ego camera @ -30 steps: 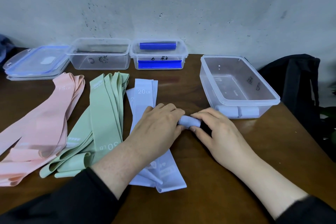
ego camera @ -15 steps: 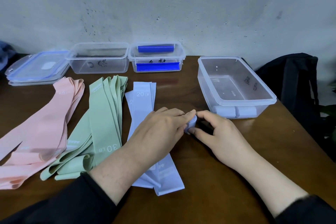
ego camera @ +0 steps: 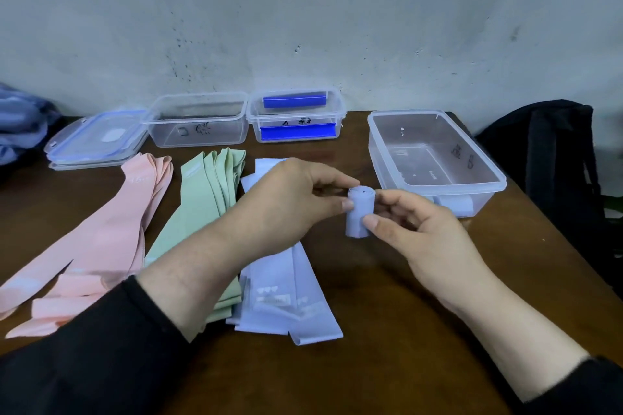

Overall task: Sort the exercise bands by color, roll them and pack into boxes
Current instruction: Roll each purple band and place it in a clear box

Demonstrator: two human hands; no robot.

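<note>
One rolled blue band, upright above counter, pinched by left hand and right hand.

Clear glossy plastic box on a smooth dark wood table.

Head view (single): forward-down over table, hands close.

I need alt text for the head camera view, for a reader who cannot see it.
Two hands, left and right, hold a rolled blue band upright above a brown table, near a clear box. Pink, green and blue bands lie flat at left.
</note>
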